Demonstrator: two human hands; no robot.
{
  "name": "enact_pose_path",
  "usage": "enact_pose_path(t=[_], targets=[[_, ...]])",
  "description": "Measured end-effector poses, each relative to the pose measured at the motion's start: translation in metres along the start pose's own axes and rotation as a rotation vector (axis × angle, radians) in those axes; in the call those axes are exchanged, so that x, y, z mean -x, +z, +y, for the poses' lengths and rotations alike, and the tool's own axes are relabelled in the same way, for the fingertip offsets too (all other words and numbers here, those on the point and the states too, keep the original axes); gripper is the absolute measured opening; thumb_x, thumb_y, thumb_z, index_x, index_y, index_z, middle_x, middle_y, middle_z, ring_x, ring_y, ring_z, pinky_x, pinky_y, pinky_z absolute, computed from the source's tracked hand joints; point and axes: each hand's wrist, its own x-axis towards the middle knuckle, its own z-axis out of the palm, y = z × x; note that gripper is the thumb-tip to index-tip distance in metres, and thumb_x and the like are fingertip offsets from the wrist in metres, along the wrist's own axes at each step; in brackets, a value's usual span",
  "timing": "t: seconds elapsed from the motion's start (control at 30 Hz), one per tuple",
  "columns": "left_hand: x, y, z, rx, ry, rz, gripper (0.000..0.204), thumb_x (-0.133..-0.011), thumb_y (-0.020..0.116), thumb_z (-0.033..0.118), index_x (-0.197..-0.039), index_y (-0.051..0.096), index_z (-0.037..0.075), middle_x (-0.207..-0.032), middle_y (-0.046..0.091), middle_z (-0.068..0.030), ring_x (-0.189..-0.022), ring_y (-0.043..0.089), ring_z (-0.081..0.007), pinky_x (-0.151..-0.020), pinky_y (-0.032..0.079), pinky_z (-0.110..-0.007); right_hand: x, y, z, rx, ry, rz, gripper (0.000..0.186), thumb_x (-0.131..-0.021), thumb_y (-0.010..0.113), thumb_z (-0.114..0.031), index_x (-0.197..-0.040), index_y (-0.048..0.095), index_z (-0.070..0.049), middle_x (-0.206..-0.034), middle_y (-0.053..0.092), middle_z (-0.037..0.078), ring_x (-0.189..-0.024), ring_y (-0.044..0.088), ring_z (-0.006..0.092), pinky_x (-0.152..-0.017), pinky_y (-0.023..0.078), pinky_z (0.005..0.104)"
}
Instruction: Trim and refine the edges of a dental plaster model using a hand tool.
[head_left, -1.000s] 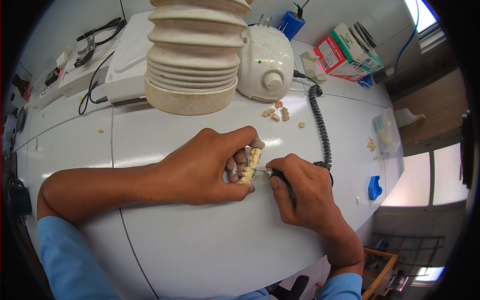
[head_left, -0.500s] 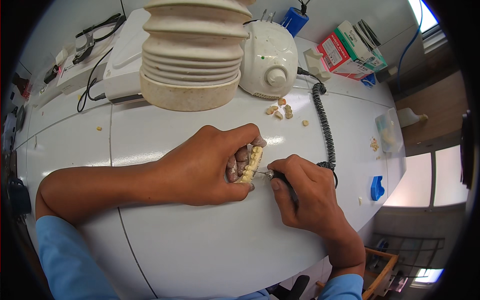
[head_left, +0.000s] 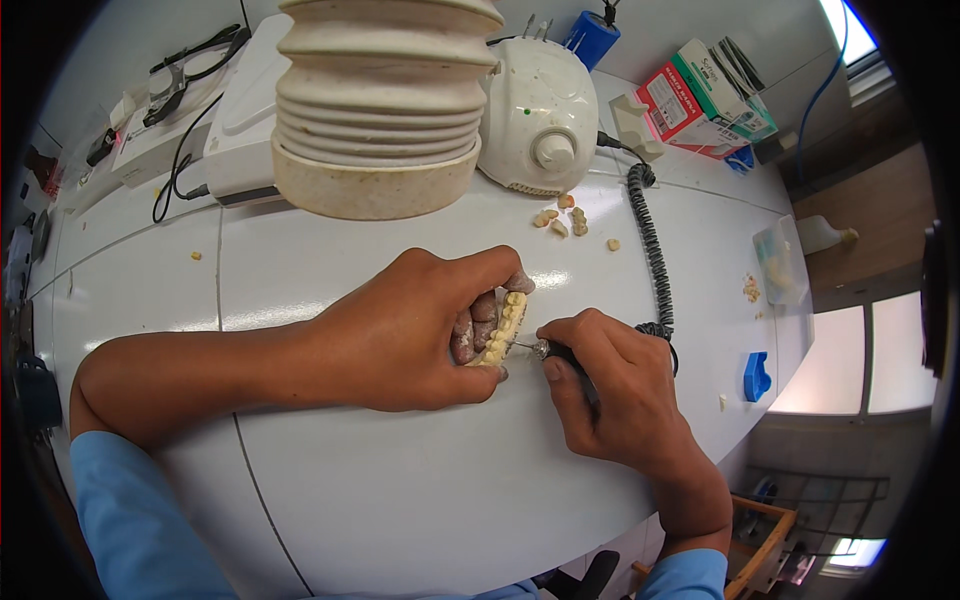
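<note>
My left hand (head_left: 425, 325) is closed on a cream-coloured row of teeth, a denture piece (head_left: 505, 328), pinched at both ends between thumb and fingers. Whitish dust covers the fingertips. Opposite it, my right hand (head_left: 620, 385) grips a dental handpiece (head_left: 560, 352) with a dark body and a metal nose. Its thin bur (head_left: 524, 345) reaches the near side of the teeth; whether it touches cannot be made out. A coiled black cord (head_left: 650, 240) runs from behind my right hand up to a white control unit (head_left: 540, 120) with a round knob.
A ribbed suction hose (head_left: 380, 120) hangs over the white table's far side. Small tooth-coloured pieces (head_left: 579, 221) lie before the control unit. At right are a clear plastic container (head_left: 780, 262) and a blue moulded piece (head_left: 757, 377). Boxes (head_left: 700, 100) stand at the back right.
Both hands, the denture piece and the handpiece keep nearly the same places. The whole view has shifted very slightly.
</note>
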Motion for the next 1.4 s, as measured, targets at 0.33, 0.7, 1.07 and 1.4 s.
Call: enact_pose_path(t=[0.33, 0.7, 1.07, 1.4], targets=[[0.0003, -0.0002, 0.0001, 0.021, 0.005, 0.000, 0.066, -0.082, 0.087, 0.019, -0.141, 0.063, 0.003, -0.090, 0.063, -0.0019, -0.071, 0.059, -0.0086, -0.064, 0.049, -0.026, 0.0006, 0.0004, 0.0007, -0.008, -0.005, 0.018, 0.014, -0.093, 0.076, -0.006, -0.104, 0.067, -0.004, -0.086, 0.066, 0.008, -0.071, 0.068, 0.0271, -0.058, 0.051, 0.0400], [0.0001, -0.0006, -0.0011, -0.008, 0.010, -0.006, 0.067, -0.082, 0.088, 0.018, -0.142, 0.061, 0.004, -0.090, 0.063, -0.0034, -0.072, 0.060, -0.0097, -0.064, 0.050, -0.027, -0.0007, 0.0000, 0.0006, -0.023, 0.031, 0.050, 0.015, -0.093, 0.075, -0.006, -0.105, 0.068, -0.004, -0.087, 0.067, 0.009, -0.071, 0.069, 0.0266, -0.059, 0.052, 0.0397], [0.0003, 0.0017, -0.0037, 0.000, 0.058, 0.006, 0.066, -0.083, 0.088, 0.021, -0.140, 0.061, 0.003, -0.090, 0.067, -0.0072, -0.073, 0.066, -0.0147, -0.065, 0.053, -0.029, -0.0001, -0.0001, 0.0004, -0.030, 0.036, 0.029, 0.015, -0.094, 0.075, -0.004, -0.108, 0.069, -0.003, -0.086, 0.067, 0.008, -0.071, 0.069, 0.0264, -0.057, 0.052, 0.0391], [0.0002, 0.0017, -0.0039, -0.009, 0.081, 0.001, 0.065, -0.082, 0.089, 0.019, -0.139, 0.062, 0.002, -0.088, 0.068, -0.0077, -0.072, 0.068, -0.0165, -0.067, 0.055, -0.031, -0.0012, -0.0001, 0.0006, -0.047, 0.049, 0.053, 0.015, -0.094, 0.075, -0.005, -0.107, 0.069, -0.003, -0.087, 0.067, 0.008, -0.071, 0.069, 0.0266, -0.057, 0.051, 0.0392]])
